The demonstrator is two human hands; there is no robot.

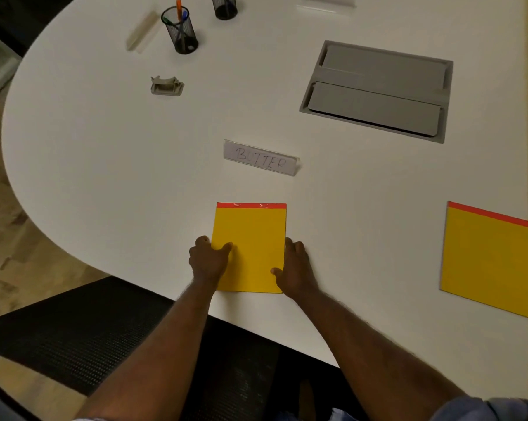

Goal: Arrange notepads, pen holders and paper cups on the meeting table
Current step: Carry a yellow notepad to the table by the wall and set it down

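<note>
A yellow notepad [252, 238] with a red top strip lies flat near the front edge of the white meeting table [104, 165]. My left hand [208, 258] grips its left edge, thumb on top of the cover. My right hand [294, 265] holds its right edge, thumb on the lower corner. A second yellow notepad [488, 259] lies at the right. Two black mesh pen holders stand at the back: one [180, 30] with coloured pens, another [225, 6] cut off by the frame's top. No paper cups are in view.
A clear name plate [261, 158] reading "BUTTER" stands just beyond the held notepad. A grey cable hatch [375, 89] is set into the table at the back right. A small grey clip [167, 86] and another name plate [142, 31] lie at the back left. A black mesh chair [83, 332] sits below the table edge.
</note>
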